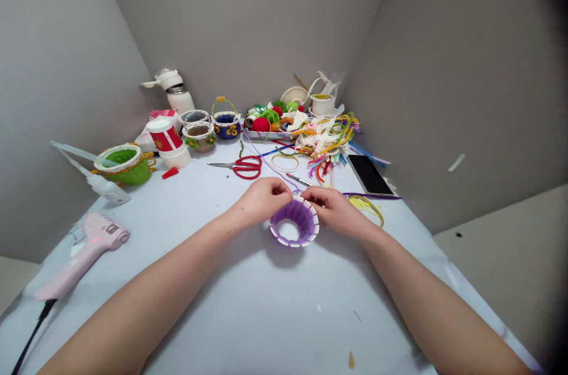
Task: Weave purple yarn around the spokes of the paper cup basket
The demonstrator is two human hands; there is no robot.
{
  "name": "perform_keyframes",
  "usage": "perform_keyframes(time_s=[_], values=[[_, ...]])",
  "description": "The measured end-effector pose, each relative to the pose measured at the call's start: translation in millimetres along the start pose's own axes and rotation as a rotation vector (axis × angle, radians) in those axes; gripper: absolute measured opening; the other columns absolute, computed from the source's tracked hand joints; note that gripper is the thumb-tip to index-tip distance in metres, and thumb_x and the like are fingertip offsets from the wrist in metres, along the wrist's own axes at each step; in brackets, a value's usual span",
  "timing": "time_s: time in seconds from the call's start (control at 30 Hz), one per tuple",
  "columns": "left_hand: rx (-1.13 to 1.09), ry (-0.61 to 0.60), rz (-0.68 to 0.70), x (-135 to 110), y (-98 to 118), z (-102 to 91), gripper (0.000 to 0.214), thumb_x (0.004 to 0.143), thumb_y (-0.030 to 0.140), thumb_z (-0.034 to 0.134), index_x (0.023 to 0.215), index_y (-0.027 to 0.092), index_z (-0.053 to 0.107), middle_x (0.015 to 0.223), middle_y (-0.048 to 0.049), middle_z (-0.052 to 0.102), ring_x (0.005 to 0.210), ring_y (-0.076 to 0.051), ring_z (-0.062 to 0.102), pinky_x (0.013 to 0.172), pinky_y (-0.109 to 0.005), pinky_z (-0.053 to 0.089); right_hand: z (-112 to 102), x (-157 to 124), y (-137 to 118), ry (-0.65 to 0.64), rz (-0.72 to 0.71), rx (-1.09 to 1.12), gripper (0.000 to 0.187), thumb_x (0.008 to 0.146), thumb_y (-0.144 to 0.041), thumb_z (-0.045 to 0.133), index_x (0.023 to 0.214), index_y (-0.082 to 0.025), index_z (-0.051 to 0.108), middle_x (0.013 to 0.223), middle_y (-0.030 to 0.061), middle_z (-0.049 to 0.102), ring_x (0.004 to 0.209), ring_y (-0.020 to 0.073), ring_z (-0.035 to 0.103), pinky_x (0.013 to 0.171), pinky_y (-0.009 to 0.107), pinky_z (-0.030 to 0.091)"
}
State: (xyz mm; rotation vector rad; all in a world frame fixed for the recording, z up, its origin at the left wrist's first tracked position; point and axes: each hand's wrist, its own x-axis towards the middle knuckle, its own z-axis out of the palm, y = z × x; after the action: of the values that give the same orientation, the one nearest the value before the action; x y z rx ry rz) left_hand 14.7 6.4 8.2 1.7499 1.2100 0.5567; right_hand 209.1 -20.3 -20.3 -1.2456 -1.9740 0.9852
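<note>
A small purple woven cup (294, 222) with a white rim stands on the pale table (248, 304) in front of me. My left hand (261, 199) is closed at the cup's far left rim, pinching a thin purple strand (261, 159) that runs back toward the pile of craft material. My right hand (333, 209) is closed on the cup's right rim, fingers pinched at its edge. Both forearms reach in from the bottom corners.
Red scissors (242, 167), a black phone (369, 174), a pink glue gun (84, 251), a green basket (124, 163), small decorated baskets (226, 123), a white bottle (174, 91) and a tray of yarn and pipe cleaners (306, 126) crowd the far table. Grey walls enclose three sides.
</note>
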Motion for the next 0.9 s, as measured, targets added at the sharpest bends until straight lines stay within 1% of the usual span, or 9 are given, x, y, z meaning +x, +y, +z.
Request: perform_keyframes(time_s=[0.07, 0.17, 0.27, 0.4, 0.5, 0.63, 0.73, 0.9], values=[[-0.022, -0.008, 0.012, -0.2, 1.0, 0.8, 0.022, 0.073, 0.033, 0.054, 0.078, 0.015, 0.065, 0.074, -0.0020, 0.066, 0.066, -0.013, 0.058, 0.055, -0.021, 0.043, 1.0, -0.1, 0.1, -0.003, -0.016, 0.007, 0.020, 0.087, -0.030, 0.051, 0.085, -0.015, 0.065, 0.082, 0.0028, 0.064, 0.073, 0.0145, 0.056, 0.064, 0.024, 0.044], [-0.089, -0.054, 0.068, 2.0, 0.4, 5.0, 0.029, 0.075, 0.041, 0.057, 0.083, 0.015, 0.067, 0.080, -0.0032, 0.068, 0.072, -0.015, 0.061, 0.061, -0.023, 0.047, 2.4, 0.1, -0.6, 0.006, -0.015, 0.003, 0.019, 0.086, -0.029, 0.052, 0.082, -0.015, 0.064, 0.079, 0.0021, 0.063, 0.070, 0.0136, 0.054, 0.061, 0.023, 0.042], [-0.112, -0.080, 0.087, 5.7, -2.9, 9.5, 0.025, 0.071, 0.038, 0.063, 0.082, 0.015, 0.067, 0.080, -0.0038, 0.069, 0.072, -0.015, 0.062, 0.063, -0.024, 0.048, 0.7, -0.3, -2.8, -0.010, -0.015, -0.018, 0.019, 0.086, -0.029, 0.052, 0.081, -0.015, 0.064, 0.075, 0.0013, 0.062, 0.067, 0.0124, 0.053, 0.058, 0.022, 0.041], [-0.064, -0.040, 0.090, 8.6, -7.8, 11.5, 0.020, 0.072, 0.032, 0.060, 0.079, 0.015, 0.067, 0.077, -0.0032, 0.068, 0.068, -0.014, 0.060, 0.059, -0.023, 0.046, -9.0, -3.6, -5.3, -0.058, 0.001, -0.056, 0.017, 0.087, -0.027, 0.052, 0.086, -0.016, 0.065, 0.077, 0.0015, 0.063, 0.066, 0.0122, 0.054, 0.059, 0.023, 0.042], [-0.035, -0.020, 0.103, 8.1, -9.2, 11.1, 0.021, 0.074, 0.033, 0.058, 0.080, 0.015, 0.067, 0.077, -0.0034, 0.068, 0.068, -0.014, 0.059, 0.058, -0.022, 0.045, -18.2, -7.4, -5.6, 0.006, -0.006, -0.074, 0.015, 0.086, -0.028, 0.055, 0.088, -0.017, 0.065, 0.080, 0.0025, 0.063, 0.068, 0.0131, 0.055, 0.061, 0.024, 0.043], [-0.014, -0.021, 0.113, 6.3, -8.9, 11.6, 0.022, 0.074, 0.034, 0.057, 0.080, 0.015, 0.067, 0.077, -0.0030, 0.068, 0.069, -0.014, 0.059, 0.059, -0.022, 0.045, -23.7, -11.6, -9.9, 0.084, -0.116, -0.169, 0.014, 0.087, -0.029, 0.055, 0.085, -0.018, 0.065, 0.078, 0.0031, 0.061, 0.071, 0.0144, 0.055, 0.062, 0.025, 0.041], [0.016, -0.013, 0.133, 5.7, -8.6, 12.3, 0.022, 0.075, 0.033, 0.055, 0.079, 0.015, 0.068, 0.076, -0.0027, 0.068, 0.069, -0.014, 0.058, 0.060, -0.022, 0.044, -21.7, -13.6, -16.1, 0.093, -0.198, -0.217, 0.013, 0.089, -0.026, 0.054, 0.084, -0.018, 0.063, 0.077, 0.0033, 0.060, 0.072, 0.0147, 0.054, 0.065, 0.026, 0.041], [0.032, -0.003, 0.134, 5.4, -8.4, 13.3, 0.022, 0.075, 0.033, 0.054, 0.078, 0.015, 0.067, 0.076, -0.0023, 0.068, 0.068, -0.014, 0.059, 0.060, -0.023, 0.045, -17.8, -15.5, -22.4, 0.079, -0.293, -0.267, 0.010, 0.089, -0.022, 0.053, 0.085, -0.019, 0.062, 0.078, 0.0039, 0.060, 0.073, 0.0151, 0.055, 0.068, 0.028, 0.042]])
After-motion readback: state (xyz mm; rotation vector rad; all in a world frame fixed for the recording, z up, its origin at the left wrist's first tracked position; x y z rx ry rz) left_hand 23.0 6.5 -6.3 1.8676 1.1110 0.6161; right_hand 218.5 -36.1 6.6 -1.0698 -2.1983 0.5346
